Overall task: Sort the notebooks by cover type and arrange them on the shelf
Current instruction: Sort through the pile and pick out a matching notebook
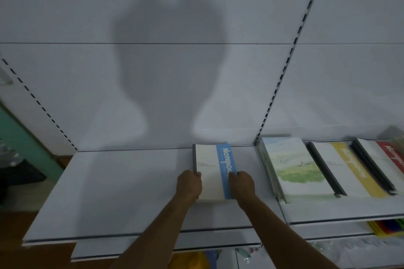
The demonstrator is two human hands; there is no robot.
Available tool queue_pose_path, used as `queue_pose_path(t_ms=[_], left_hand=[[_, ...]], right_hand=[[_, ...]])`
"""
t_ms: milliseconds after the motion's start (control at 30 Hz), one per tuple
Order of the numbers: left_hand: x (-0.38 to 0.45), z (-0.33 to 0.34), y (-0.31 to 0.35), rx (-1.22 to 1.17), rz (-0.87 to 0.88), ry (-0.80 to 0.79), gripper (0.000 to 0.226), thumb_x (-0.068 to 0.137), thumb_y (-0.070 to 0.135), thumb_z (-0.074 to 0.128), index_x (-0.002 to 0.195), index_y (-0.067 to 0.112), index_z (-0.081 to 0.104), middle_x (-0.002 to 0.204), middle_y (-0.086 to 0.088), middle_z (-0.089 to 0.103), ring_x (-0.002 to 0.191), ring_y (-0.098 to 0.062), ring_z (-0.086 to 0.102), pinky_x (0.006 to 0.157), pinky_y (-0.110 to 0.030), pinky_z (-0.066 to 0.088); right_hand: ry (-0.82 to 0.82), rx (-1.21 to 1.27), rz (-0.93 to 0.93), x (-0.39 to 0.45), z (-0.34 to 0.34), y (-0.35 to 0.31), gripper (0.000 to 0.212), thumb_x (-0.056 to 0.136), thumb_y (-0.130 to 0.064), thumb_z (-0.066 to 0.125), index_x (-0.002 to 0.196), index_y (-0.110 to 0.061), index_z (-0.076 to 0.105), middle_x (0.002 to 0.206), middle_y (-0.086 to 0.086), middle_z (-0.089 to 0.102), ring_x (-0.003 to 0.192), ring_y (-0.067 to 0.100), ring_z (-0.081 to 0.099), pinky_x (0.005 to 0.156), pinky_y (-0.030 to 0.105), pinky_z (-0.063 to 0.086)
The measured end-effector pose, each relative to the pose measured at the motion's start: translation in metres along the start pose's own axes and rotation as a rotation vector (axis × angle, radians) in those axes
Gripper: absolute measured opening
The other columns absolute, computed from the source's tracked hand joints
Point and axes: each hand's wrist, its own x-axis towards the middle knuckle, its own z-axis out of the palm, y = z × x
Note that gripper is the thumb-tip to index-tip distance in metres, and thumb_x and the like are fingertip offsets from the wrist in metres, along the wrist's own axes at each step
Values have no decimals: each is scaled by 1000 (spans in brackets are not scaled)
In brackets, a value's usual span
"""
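Blue-striped notebook stack [213, 168] lies flat on the white shelf [122, 192], and I see my left hand [189, 184] and right hand [241, 183] gripping its two sides with curled fingers.

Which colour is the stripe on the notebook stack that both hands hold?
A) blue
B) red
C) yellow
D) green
A: the stack held between the left hand and right hand has a blue stripe; the yellow stack and red stack lie to the right, untouched.
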Motion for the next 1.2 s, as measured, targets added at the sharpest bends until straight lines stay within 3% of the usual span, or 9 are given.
queue_pose_path(t_ms=[233, 333, 433, 467, 567, 900, 1033, 1100, 1200], left_hand=[[0, -9, 1, 200, 114, 45, 31, 98, 29, 47, 109, 0, 54, 110, -15, 62, 99, -27, 61, 75, -29, 47], [1, -11, 3, 337, 136, 58, 27, 99, 26, 46, 109, 3, 57, 113, -12, 63, 101, -24, 62, 76, -26, 45], [3, -12, 4, 392, 146, 52, 27, 99, 24, 46, 107, 3, 61, 112, -10, 65, 100, -22, 63, 69, -23, 41], [3, -11, 3, 398, 151, 56, 26, 99, 23, 46, 107, 3, 61, 112, -10, 65, 100, -21, 63, 69, -22, 41], [2, -11, 1, 377, 143, 73, 23, 98, 24, 49, 106, 4, 59, 112, -10, 64, 99, -22, 63, 71, -24, 45], [5, -19, -4, 258, 156, 7, 34, 96, 30, 49, 117, 3, 48, 117, -13, 59, 102, -26, 60, 82, -33, 50], [-1, -25, -2, 153, 66, 98, 47, 97, 39, 43, 130, 6, 40, 128, -16, 52, 115, -30, 54, 92, -39, 47], [-10, -23, 11, 151, 144, 221, 35, 94, 37, 47, 119, 12, 47, 119, -11, 53, 110, -28, 54, 89, -42, 49], [-29, -12, 37, 109, 326, 300, 26, 90, 31, 55, 111, 17, 51, 111, -4, 53, 103, -23, 55, 83, -37, 49]], right_hand=[[9, -155, -22, 0, -3, -4, 33, 96, -31, 49, 89, -3, 62, 86, 8, 61, 75, 17, 57, 46, 17, 34], [-2, -299, -63, -2, -4, -7, 38, 95, -33, 49, 92, 0, 67, 96, 11, 67, 88, 21, 63, 65, 21, 49], [12, -276, -56, -5, -1, -9, 35, 96, -31, 51, 100, 0, 66, 103, 10, 69, 85, 17, 63, 48, 10, 35], [27, -239, -47, -6, -1, -9, 33, 95, -30, 53, 106, -1, 64, 107, 10, 68, 89, 18, 64, 51, 12, 35], [70, -138, -26, -8, -1, -9, 33, 92, -28, 59, 115, -4, 58, 113, 11, 65, 101, 22, 63, 68, 21, 38], [-32, -229, -49, -7, -6, -20, 35, 95, -30, 52, 114, -1, 52, 117, 13, 62, 104, 24, 61, 68, 23, 40], [81, -175, -98, -10, -13, -29, 43, 94, -31, 52, 128, -4, 47, 125, 14, 55, 110, 24, 57, 81, 26, 44], [118, -121, -147, -14, -19, -34, 37, 94, -28, 52, 126, -8, 50, 120, 11, 59, 102, 20, 60, 82, 27, 46], [148, -40, -213, -21, -29, -35, 25, 94, -21, 50, 116, -12, 57, 98, 2, 66, 79, 10, 59, 63, 17, 44]])
